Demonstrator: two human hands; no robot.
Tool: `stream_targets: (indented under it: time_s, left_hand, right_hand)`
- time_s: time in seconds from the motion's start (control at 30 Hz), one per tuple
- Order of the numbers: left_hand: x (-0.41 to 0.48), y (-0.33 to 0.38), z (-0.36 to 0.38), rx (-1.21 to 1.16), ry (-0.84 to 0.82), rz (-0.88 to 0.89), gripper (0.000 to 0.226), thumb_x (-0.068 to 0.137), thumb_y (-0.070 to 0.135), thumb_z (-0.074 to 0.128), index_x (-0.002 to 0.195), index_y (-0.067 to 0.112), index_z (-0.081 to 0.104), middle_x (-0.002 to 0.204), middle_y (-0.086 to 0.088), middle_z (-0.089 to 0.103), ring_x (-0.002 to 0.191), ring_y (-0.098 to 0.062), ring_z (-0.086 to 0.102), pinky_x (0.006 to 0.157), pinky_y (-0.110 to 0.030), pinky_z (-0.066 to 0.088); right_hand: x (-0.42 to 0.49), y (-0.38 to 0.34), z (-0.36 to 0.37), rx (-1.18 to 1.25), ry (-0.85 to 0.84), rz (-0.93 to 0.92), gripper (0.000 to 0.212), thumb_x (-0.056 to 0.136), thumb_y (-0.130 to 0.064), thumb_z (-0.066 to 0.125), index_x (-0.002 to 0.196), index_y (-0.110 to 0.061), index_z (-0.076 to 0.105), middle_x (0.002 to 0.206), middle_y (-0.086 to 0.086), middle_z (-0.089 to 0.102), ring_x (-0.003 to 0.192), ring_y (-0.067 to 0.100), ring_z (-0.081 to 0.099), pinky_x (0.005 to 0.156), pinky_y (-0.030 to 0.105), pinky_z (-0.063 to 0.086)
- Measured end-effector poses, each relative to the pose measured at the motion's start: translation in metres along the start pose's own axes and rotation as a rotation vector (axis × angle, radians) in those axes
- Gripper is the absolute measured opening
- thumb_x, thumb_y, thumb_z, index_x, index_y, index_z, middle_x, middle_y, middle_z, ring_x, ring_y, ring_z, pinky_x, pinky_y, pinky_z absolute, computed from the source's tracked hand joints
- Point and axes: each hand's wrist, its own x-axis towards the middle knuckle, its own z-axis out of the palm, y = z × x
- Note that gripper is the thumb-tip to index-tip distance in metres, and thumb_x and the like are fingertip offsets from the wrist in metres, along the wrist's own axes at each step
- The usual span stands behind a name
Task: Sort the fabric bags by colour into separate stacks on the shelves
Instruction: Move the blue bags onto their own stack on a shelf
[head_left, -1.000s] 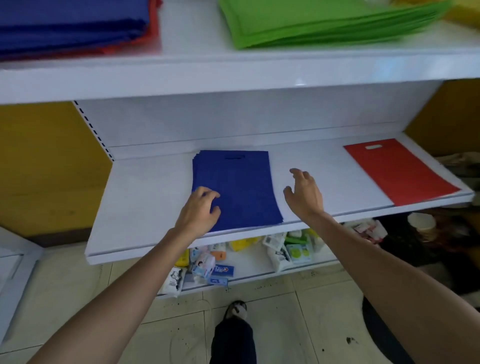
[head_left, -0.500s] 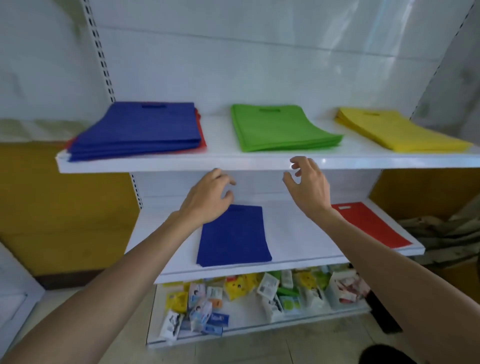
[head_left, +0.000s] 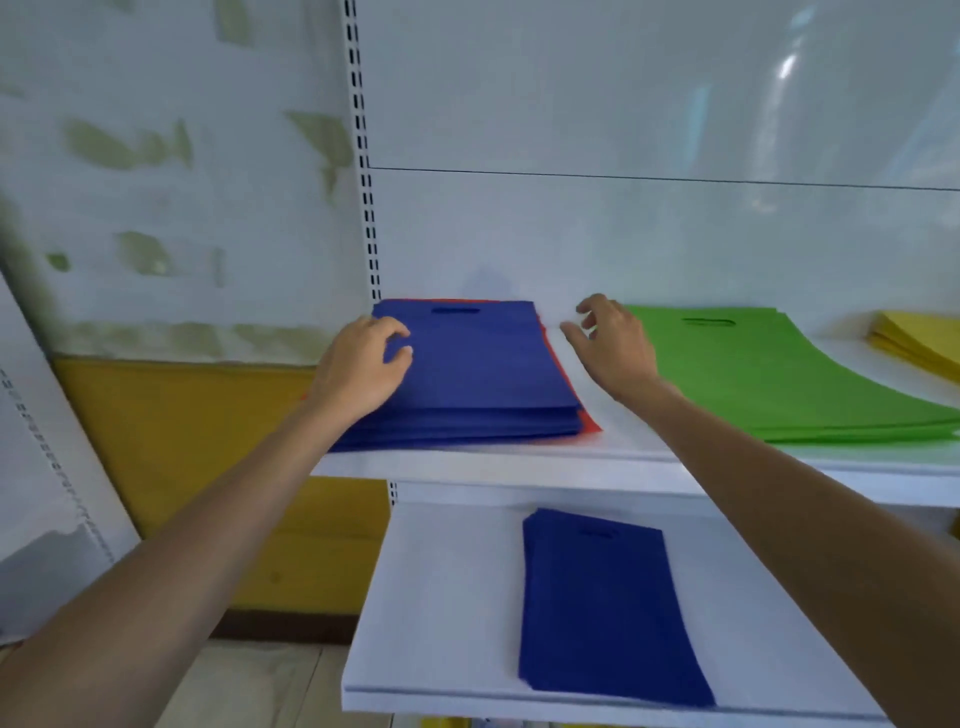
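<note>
A thick stack of blue bags (head_left: 483, 374) lies on the upper shelf (head_left: 519, 462), with red bag edges (head_left: 589, 423) showing under it. My left hand (head_left: 358, 369) rests over the stack's left edge, fingers loosely curled and holding nothing. My right hand (head_left: 610, 345) hovers just right of the stack, fingers spread and relaxed. A green stack (head_left: 769, 374) lies to the right, and a yellow stack (head_left: 919, 340) sits at the far right. A smaller blue stack (head_left: 602, 608) lies on the lower shelf (head_left: 441, 623).
A perforated upright post (head_left: 363, 156) runs up the white back panel behind the upper shelf. To the left are a patchy wall and a yellow panel (head_left: 182, 441). A white board (head_left: 41, 441) leans at the far left.
The view has tilted up from the lower shelf. Both hands rose from the lower blue stack to the upper shelf, and now flank the thick blue stack.
</note>
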Motion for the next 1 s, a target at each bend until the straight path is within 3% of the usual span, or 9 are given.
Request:
stream_targets:
  time_s: [0.1, 0.2, 0.33, 0.4, 0.5, 0.63, 0.73, 0.9, 1.0]
  left_hand:
    - [0.022, -0.039, 0.008, 0.124, -0.1, -0.21, 0.038, 0.091, 0.037, 0.052, 0.114, 0.007, 0.058, 0.111, -0.013, 0.06, 0.106, -0.031, 0.056, 0.086, -0.038, 0.046]
    - [0.035, -0.058, 0.019, 0.081, -0.143, -0.283, 0.035, 0.087, 0.04, 0.056, 0.083, 0.005, 0.062, 0.082, -0.009, 0.061, 0.085, -0.029, 0.061, 0.064, -0.031, 0.04]
    - [0.052, -0.067, 0.027, -0.004, -0.055, -0.232, 0.027, 0.087, 0.025, 0.062, 0.105, 0.005, 0.063, 0.103, -0.004, 0.063, 0.094, -0.022, 0.057, 0.079, -0.031, 0.043]
    - [0.058, -0.069, 0.031, -0.006, 0.001, -0.182, 0.03, 0.087, 0.016, 0.063, 0.115, 0.007, 0.061, 0.111, -0.011, 0.06, 0.098, -0.025, 0.057, 0.085, -0.028, 0.041]
    - [0.058, -0.068, 0.033, -0.059, 0.087, -0.099, 0.024, 0.087, 0.006, 0.06, 0.111, 0.006, 0.062, 0.106, -0.013, 0.059, 0.088, -0.019, 0.054, 0.079, -0.021, 0.038]
    - [0.054, -0.065, 0.03, -0.059, 0.169, -0.02, 0.02, 0.089, 0.005, 0.057, 0.108, 0.006, 0.063, 0.102, -0.012, 0.058, 0.086, -0.022, 0.056, 0.076, -0.025, 0.042]
    - [0.051, -0.063, 0.025, -0.042, 0.156, 0.063, 0.019, 0.089, 0.004, 0.056, 0.105, 0.007, 0.065, 0.097, -0.011, 0.057, 0.083, -0.024, 0.057, 0.072, -0.025, 0.041]
    - [0.038, -0.049, 0.013, 0.055, 0.241, 0.302, 0.022, 0.084, -0.006, 0.057, 0.101, 0.002, 0.068, 0.094, -0.015, 0.06, 0.087, -0.031, 0.061, 0.07, -0.03, 0.043]
    - [0.032, -0.027, 0.011, 0.034, 0.249, 0.317, 0.026, 0.085, -0.006, 0.057, 0.109, 0.0, 0.066, 0.101, -0.017, 0.06, 0.092, -0.033, 0.061, 0.076, -0.033, 0.046]
  right_hand:
    - [0.026, -0.008, 0.037, -0.001, -0.108, 0.1, 0.038, 0.09, -0.03, 0.057, 0.115, -0.001, 0.053, 0.114, 0.019, 0.06, 0.107, 0.034, 0.054, 0.087, 0.037, 0.042]
    - [0.038, -0.008, 0.067, -0.022, -0.182, 0.258, 0.046, 0.092, -0.033, 0.054, 0.116, 0.006, 0.049, 0.12, 0.023, 0.055, 0.112, 0.037, 0.051, 0.085, 0.036, 0.04]
    - [0.046, -0.001, 0.087, -0.089, -0.189, 0.333, 0.037, 0.091, -0.037, 0.053, 0.096, 0.0, 0.057, 0.108, 0.019, 0.061, 0.098, 0.034, 0.056, 0.068, 0.03, 0.035]
    - [0.046, -0.002, 0.087, -0.095, -0.125, 0.324, 0.031, 0.092, -0.032, 0.055, 0.099, -0.002, 0.054, 0.107, 0.016, 0.06, 0.097, 0.033, 0.056, 0.068, 0.031, 0.036]
    - [0.042, -0.006, 0.085, -0.135, -0.021, 0.255, 0.026, 0.094, -0.024, 0.052, 0.109, -0.003, 0.048, 0.104, 0.015, 0.059, 0.095, 0.034, 0.055, 0.069, 0.034, 0.037]
    - [0.041, -0.008, 0.085, -0.166, 0.11, 0.113, 0.017, 0.091, -0.01, 0.05, 0.105, -0.001, 0.05, 0.109, 0.016, 0.055, 0.1, 0.034, 0.05, 0.07, 0.036, 0.035]
    - [0.04, -0.011, 0.08, 0.034, 0.162, -0.031, 0.012, 0.088, 0.001, 0.047, 0.1, 0.003, 0.05, 0.104, 0.019, 0.055, 0.093, 0.038, 0.051, 0.067, 0.037, 0.037]
    - [0.032, -0.019, 0.042, 0.168, 0.212, -0.138, 0.047, 0.087, 0.001, 0.047, 0.133, -0.006, 0.038, 0.124, 0.017, 0.056, 0.102, 0.038, 0.055, 0.08, 0.042, 0.044]
    - [0.019, -0.004, 0.01, 0.143, 0.244, -0.103, 0.069, 0.083, 0.002, 0.047, 0.146, -0.015, 0.025, 0.125, 0.017, 0.057, 0.088, 0.037, 0.057, 0.079, 0.038, 0.046]
